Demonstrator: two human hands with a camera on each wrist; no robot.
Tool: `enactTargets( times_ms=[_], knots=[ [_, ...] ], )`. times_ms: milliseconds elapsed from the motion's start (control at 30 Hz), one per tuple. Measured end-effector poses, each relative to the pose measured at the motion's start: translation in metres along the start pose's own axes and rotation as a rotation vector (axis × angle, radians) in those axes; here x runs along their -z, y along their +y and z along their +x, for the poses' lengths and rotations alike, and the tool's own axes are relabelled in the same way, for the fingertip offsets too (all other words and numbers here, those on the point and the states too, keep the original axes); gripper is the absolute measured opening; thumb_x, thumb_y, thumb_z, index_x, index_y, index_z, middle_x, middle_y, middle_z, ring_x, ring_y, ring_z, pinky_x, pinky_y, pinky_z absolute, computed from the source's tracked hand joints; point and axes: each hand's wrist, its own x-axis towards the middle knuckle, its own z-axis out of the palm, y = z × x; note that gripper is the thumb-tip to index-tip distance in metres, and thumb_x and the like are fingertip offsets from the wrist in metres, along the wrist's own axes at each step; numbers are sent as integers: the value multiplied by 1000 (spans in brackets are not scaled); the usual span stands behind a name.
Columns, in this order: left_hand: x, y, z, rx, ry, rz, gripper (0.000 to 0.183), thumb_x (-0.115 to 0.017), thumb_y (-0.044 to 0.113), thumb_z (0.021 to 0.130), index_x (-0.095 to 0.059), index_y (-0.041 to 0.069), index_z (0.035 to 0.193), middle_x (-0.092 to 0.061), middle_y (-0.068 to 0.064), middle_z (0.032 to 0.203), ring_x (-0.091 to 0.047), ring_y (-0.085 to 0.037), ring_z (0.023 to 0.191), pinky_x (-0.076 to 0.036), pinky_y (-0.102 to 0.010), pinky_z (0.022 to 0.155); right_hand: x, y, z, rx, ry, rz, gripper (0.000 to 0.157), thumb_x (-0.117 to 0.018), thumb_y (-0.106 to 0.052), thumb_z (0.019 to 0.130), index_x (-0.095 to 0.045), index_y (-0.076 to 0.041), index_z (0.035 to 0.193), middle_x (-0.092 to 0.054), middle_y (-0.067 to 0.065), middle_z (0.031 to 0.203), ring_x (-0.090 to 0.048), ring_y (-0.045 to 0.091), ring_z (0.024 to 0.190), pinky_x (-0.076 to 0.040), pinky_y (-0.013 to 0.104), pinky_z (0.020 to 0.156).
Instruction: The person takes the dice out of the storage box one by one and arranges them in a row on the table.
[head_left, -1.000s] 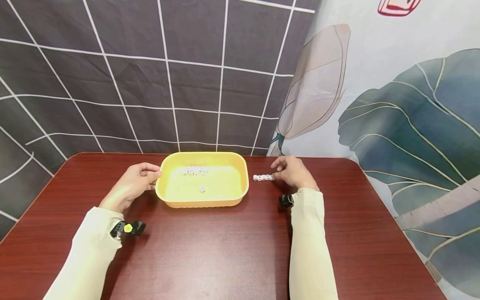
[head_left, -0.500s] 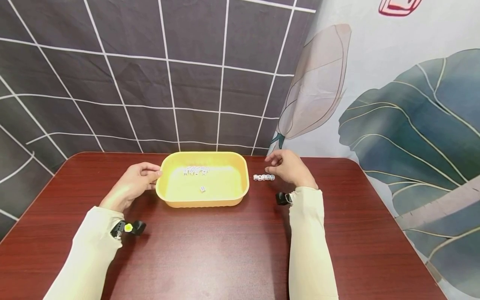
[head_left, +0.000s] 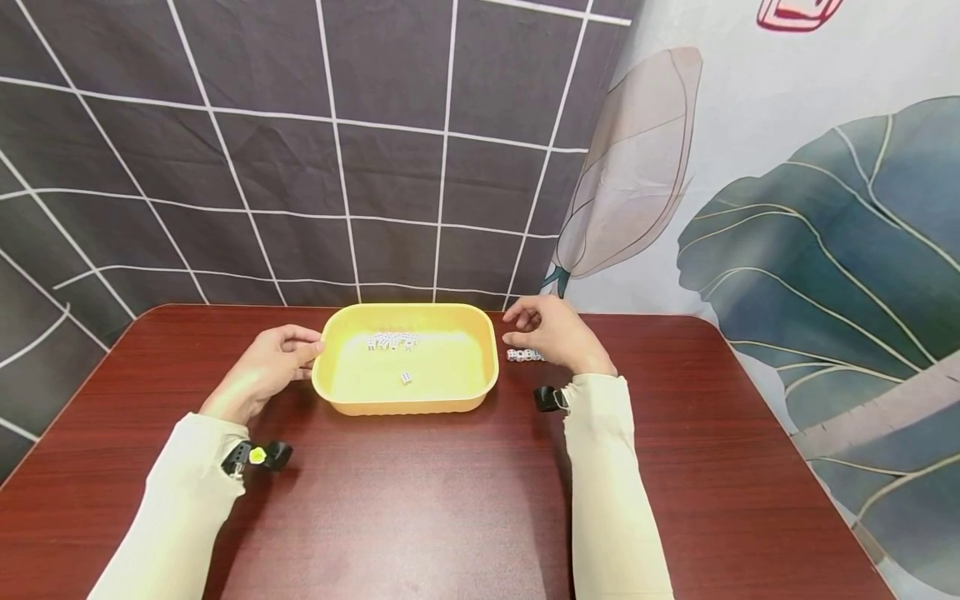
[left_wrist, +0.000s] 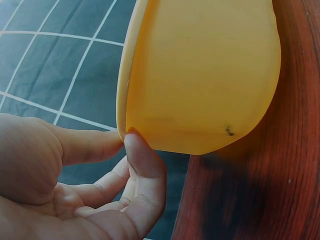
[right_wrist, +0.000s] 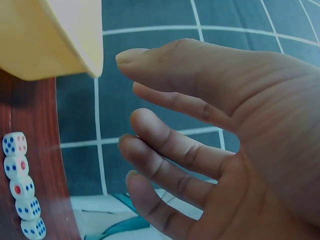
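Note:
In the head view a yellow plastic tray [head_left: 450,375] stands on the table. A cluster of white dice [head_left: 392,340] lies in it towards the back, and a single die [head_left: 407,378] sits apart nearer the front. My left hand [head_left: 270,362] pinches the tray's left rim between thumb and index finger, as the left wrist view shows on the tray wall [left_wrist: 200,75]. Beside the tray's right end is a row of several dice [right_wrist: 21,187] touching one another, on the table. My right hand [head_left: 558,333] hovers over that row, fingers loosely bent, holding nothing.
The dark red wooden table [head_left: 420,500] extends in front of the tray. Behind it hangs a dark grid-patterned cloth [head_left: 390,175], with a pale leaf-patterned cloth [head_left: 750,167] at the right. Each wrist wears a black camera.
My right hand has come away from the right end of the dice row and moved left, towards the tray. The left hand and tray have stayed put.

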Motion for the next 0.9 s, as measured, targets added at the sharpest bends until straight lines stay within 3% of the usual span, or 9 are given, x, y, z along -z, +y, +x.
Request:
enactTargets(
  times_ms=[300,600,900],
  knots=[
    [-1,1,0,-5,7,8,41,-54,15,105,-48,-13,135,-66,-10,107,-63,-1,80,-58,-18,74,-9,-9,6,66,30,8,20,-80,-13,85,-74,-7,104,-65,4,88,-62,20,81,-51,30,78],
    [0,1,-1,-8,6,6,41,-54,15,105,-48,-12,135,-66,-9,107,-63,-1,80,-58,-18,74,-23,-22,13,119,-9,16,24,-79,-13,86,-73,-5,107,-64,7,90,-61,17,79,-52,27,73],
    [-1,0,-2,-12,3,16,40,-53,14,105,-48,-13,135,-66,-13,110,-64,-3,80,-59,-19,74,-40,-30,19,177,-49,-9,25,-80,-14,84,-73,-6,106,-66,6,91,-60,18,87,-50,28,81]
  ],
)
